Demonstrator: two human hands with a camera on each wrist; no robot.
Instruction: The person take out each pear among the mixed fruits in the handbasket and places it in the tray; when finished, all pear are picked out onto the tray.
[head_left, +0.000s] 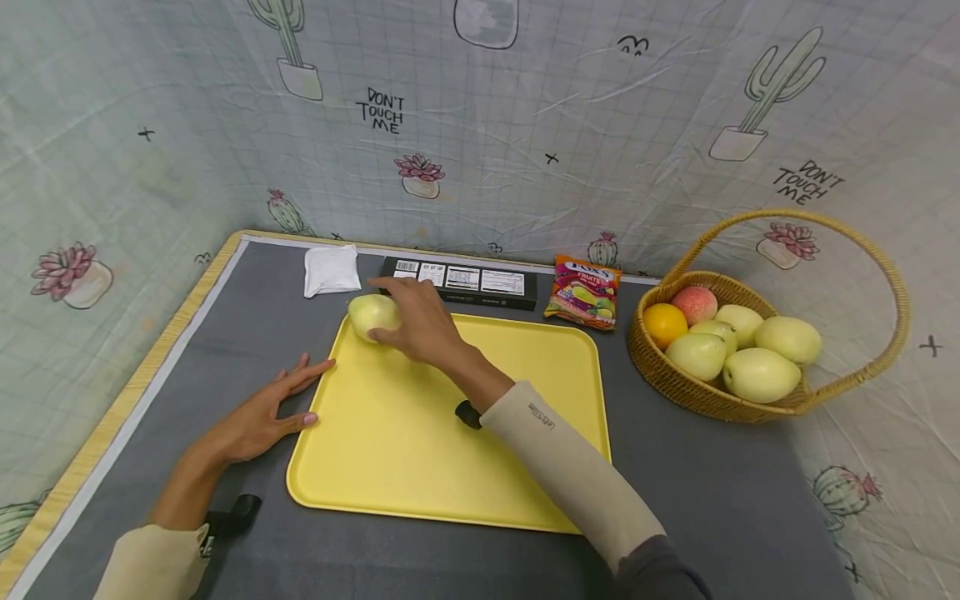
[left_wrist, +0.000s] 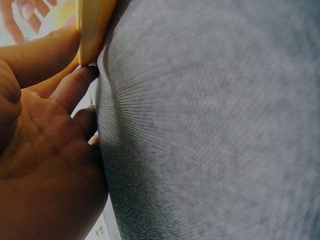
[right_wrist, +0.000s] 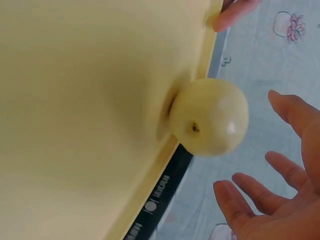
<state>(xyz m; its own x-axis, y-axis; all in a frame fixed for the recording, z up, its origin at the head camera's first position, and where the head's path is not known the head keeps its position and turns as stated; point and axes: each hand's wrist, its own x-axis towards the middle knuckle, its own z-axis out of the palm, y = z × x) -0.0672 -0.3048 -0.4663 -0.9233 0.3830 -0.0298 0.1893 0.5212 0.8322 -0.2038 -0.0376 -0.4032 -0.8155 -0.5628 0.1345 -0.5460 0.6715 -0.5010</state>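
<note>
A pale yellow-green pear (head_left: pixel 372 316) sits in the far left corner of the yellow tray (head_left: pixel 442 417). My right hand (head_left: pixel 422 318) is over it from the right. In the right wrist view, the right hand (right_wrist: pixel 280 195) has its fingers spread and stands a little apart from the pear (right_wrist: pixel 212 117). At the tray's left edge, my left hand (head_left: pixel 258 417) lies with extended fingers touching the rim. The left wrist view shows the left hand (left_wrist: pixel 45 135) with its thumb and a finger against the yellow tray edge (left_wrist: pixel 92 30).
At the right stands a wicker basket (head_left: pixel 675 387) with a tall handle, holding several pears, an orange (head_left: pixel 664 325) and a peach (head_left: pixel 694 305). Behind the tray lie a white packet (head_left: pixel 332 270), a black box (head_left: pixel 480 283) and a candy bag (head_left: pixel 583 292). A printed cloth hangs behind.
</note>
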